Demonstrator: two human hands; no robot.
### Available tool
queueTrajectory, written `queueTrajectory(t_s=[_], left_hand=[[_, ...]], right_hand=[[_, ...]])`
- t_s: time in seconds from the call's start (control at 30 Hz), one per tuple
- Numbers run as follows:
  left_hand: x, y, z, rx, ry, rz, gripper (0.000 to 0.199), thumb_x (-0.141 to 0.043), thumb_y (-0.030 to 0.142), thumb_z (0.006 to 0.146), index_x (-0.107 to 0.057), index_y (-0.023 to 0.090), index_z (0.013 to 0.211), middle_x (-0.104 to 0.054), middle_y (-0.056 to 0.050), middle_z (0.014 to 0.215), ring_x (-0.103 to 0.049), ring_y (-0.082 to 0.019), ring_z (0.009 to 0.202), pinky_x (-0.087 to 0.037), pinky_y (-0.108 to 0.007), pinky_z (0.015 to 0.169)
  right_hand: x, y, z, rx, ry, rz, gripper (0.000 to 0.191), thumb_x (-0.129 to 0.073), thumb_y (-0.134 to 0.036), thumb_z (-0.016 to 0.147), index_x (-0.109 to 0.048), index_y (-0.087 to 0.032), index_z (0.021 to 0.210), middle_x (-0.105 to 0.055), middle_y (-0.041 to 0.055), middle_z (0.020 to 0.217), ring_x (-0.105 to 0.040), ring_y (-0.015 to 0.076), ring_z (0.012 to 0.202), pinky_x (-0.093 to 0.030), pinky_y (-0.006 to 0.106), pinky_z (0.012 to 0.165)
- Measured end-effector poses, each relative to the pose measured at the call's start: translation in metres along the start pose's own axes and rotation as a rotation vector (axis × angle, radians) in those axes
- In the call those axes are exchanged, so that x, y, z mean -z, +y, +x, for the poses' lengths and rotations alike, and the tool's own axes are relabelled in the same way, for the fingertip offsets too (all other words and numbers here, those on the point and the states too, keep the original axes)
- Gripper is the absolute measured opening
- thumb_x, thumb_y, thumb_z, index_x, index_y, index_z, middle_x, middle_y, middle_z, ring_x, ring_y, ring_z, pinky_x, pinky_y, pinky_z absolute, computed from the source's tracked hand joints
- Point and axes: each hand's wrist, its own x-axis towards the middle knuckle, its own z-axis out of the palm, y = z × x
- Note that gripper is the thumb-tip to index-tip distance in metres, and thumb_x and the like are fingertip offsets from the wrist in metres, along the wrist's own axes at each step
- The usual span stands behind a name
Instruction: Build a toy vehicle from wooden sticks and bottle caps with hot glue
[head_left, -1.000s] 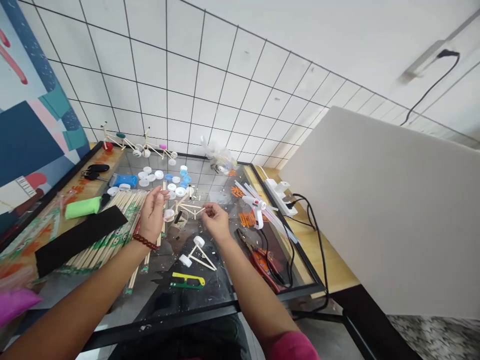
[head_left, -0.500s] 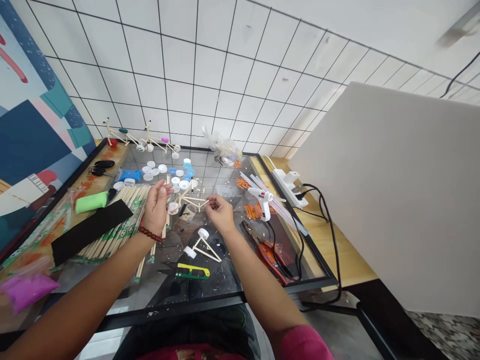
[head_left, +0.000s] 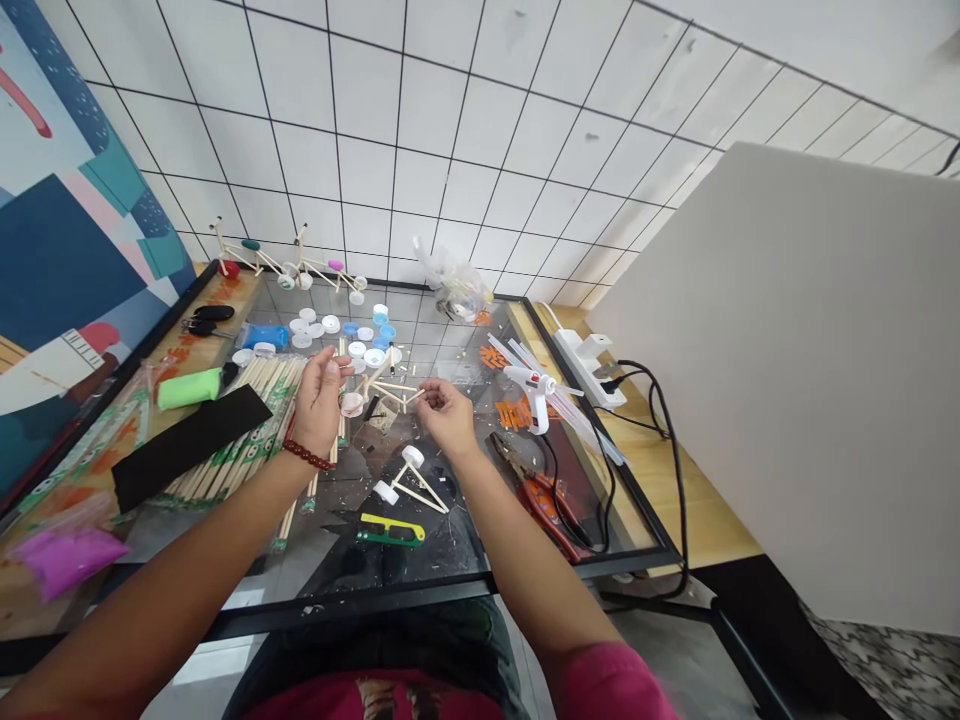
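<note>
The glass-topped worktop (head_left: pixel 450 548) spread beneath both hands, its black front rim (head_left: pixel 375 601) nearest the person and its far rim along the tiled wall. Wrapped sticks (head_left: pixel 232 440) filled much of the left side, crowding the left hand (head_left: pixel 319 405) and its forearm. That hand was raised at the left end of the stick frame (head_left: pixel 390 388), fingers partly curled; whether it gripped anything could not be told. The right hand (head_left: pixel 447 410) pinched the frame's right tip between thumb and fingers, so the frame lay between the two hands. Red-handled pliers (head_left: pixel 536 500) lay right of the right forearm, with the glue gun (head_left: pixel 534 395) beyond them. Between that hand and the glue gun was a modest stretch of open glass. Nearer the front rim, a smaller wheeled frame (head_left: pixel 412 483) and yellow-green snips (head_left: pixel 391 530) took up room between the forearms, leaving a bare strip before the edge. Loose bottle caps (head_left: pixel 365 334) sat just beyond the held frame.
</note>
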Motion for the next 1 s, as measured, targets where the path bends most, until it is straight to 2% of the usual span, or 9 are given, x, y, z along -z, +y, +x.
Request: queueTrajectory(t_s=[0.37,0.7,1.0], left_hand=[[0.0004,0.0000,0.0011,0.010,-0.001,-0.008,0.068,-0.069,0.076,0.081,-0.066,0.022,0.123,-0.075,-0.012,0.117,-0.075,-0.024,0.102,-0.058,-0.043,0.099],[-0.0004,0.0030,-0.0009,0.006,-0.007,0.004,0.063,-0.067,0.072,0.086,-0.065,0.023,0.125,-0.074,-0.012,0.118,-0.075,-0.024,0.103,-0.057,-0.045,0.102],[-0.0004,0.0022,0.0000,0.009,-0.008,0.005,0.064,-0.068,0.073,0.084,-0.066,0.023,0.124,-0.074,-0.012,0.118,-0.075,-0.024,0.102,-0.058,-0.045,0.101]], right_hand=[[-0.0008,0.0025,0.0008,0.011,0.010,-0.005,0.023,-0.067,-0.027,0.067,-0.070,-0.022,0.089,-0.070,-0.0020,0.071,-0.060,0.0142,0.062,-0.053,0.027,0.065],[-0.0003,0.0017,0.0005,0.011,0.003,0.001,0.023,-0.067,-0.027,0.067,-0.070,-0.021,0.089,-0.070,-0.0017,0.071,-0.060,0.0142,0.061,-0.053,0.028,0.064],[0.0005,0.0000,0.0000,0.007,-0.001,-0.002,0.024,-0.068,-0.027,0.068,-0.070,-0.021,0.091,-0.071,-0.0019,0.072,-0.061,0.0144,0.063,-0.053,0.028,0.066]])
